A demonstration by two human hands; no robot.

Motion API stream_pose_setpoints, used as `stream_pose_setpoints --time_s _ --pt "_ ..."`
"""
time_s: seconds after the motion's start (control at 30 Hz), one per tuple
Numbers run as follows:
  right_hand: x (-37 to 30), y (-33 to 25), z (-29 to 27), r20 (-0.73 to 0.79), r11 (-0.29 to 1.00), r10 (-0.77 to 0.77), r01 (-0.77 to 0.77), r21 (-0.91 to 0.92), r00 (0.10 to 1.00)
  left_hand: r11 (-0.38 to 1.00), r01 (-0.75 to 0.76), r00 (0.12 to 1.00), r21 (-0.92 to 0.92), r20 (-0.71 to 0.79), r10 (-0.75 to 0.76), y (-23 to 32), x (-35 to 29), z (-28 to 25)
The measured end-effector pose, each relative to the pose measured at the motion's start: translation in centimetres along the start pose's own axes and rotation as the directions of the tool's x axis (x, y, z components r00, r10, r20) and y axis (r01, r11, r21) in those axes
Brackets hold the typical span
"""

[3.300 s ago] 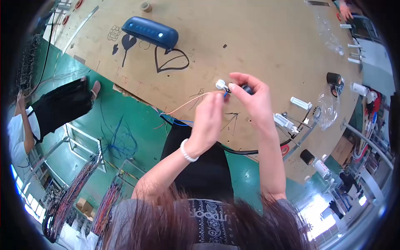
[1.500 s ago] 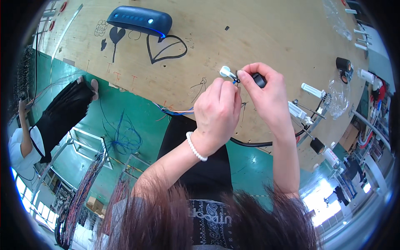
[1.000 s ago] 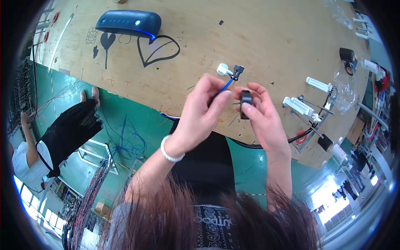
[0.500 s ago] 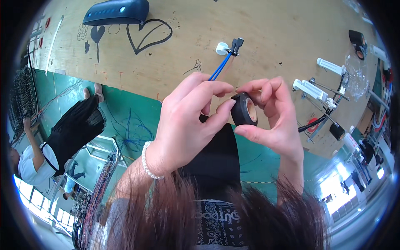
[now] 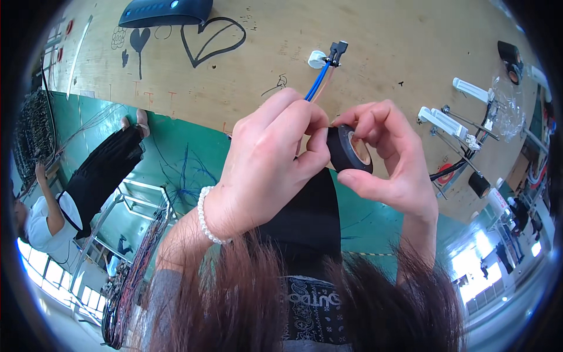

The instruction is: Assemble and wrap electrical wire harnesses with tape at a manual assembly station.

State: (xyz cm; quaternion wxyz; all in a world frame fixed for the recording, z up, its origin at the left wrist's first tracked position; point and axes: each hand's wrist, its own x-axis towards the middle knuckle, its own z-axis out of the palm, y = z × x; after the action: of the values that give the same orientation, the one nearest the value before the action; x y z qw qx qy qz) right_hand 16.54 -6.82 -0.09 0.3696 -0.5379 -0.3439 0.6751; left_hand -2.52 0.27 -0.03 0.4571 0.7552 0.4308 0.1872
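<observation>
Black tape roll point(image 5: 342, 154) sits tilted in the right hand point(image 5: 406, 167).

This is a workshop: big wooden workbench point(image 5: 375, 29), long wire bundles point(image 5: 145, 249), green floor point(image 5: 372, 234).

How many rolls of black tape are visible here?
3: the held roll between the left hand and right hand, plus an upper roll and a lower roll close together at far right. A black cylinder below them may be another; others could be hidden.
</observation>
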Motion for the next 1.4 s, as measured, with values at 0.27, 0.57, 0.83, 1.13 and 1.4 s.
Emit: stream_pose_setpoints --time_s 0.27,0.57,0.83,1.13,1.4 --pt "-1.7 1.2 1.2 -0.113 0.956 0.102 -0.066 0.285 0.988 0.982 -0.02 1.0 -0.19 -0.016 0.017 -1.4 -0.8 1.6" --pt "3.8 1.9 -0.5 -0.054 0.991 0.062 -0.055 0.121 0.997 0.922 0.12 0.921 -0.369 -0.305 -0.242 -1.3 -1.9 4.4" --pt "4.8 1.4 0.0 0.009 0.987 0.016 -0.017 0.159 1.0 0.901 0.195 0.91 -0.387 -0.272 -0.313 -1.1 -2.1 4.4" --pt "3.8 -0.5 1.1 -0.066 0.995 0.01 -0.003 0.099 0.998 0.935 0.161 0.936 -0.317 -0.252 -0.247 -1.4 -2.1 4.1" --pt "2.4 -0.7 3.1 -0.021 0.904 0.033 -0.021 0.426 0.999 0.807 0.166 0.862 -0.566 -0.314 -0.397 -1.6 -2.6 5.1"
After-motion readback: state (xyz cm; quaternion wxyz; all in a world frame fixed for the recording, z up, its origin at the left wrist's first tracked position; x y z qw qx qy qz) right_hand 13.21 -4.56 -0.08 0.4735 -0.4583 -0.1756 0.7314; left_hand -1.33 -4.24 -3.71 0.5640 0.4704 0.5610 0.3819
